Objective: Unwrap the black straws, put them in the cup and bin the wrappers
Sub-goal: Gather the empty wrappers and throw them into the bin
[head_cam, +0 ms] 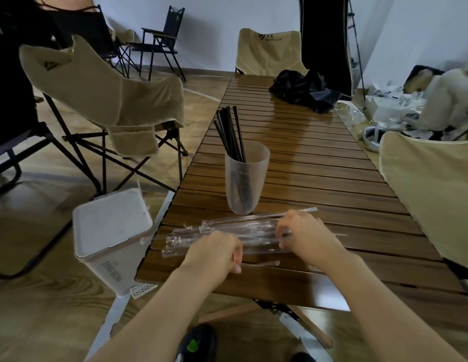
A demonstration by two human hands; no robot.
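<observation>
- While several black straws stand upright and lean left in a translucent cup near the middle of the slatted wooden table, a heap of clear wrappers lies lengthwise across the table's near end, just in front of the cup.
- At the right part of the heap, the right hand rests on the wrappers with its fingers curled down and pinching them.
- On the heap's left part, the left hand sits palm down with its fingers bent together at the near edge of the plastic; whether they actually clamp a wrapper cannot be told from this angle.
- One thin clear strip lies apart on the table, just nearer than the heap and beside the left hand.
- Left of the table's near corner, a white bin stands on the wooden floor, its lid closed, with a clear wrapper sticking up at its far right corner.
- Beyond the bin, a beige folding chair faces the table from the left; another beige chair stands at the far end, and a third closes in on the right.
- Crumpled black fabric sits on the far right part of the table.
- Two dark folding chairs stand against the far wall.
</observation>
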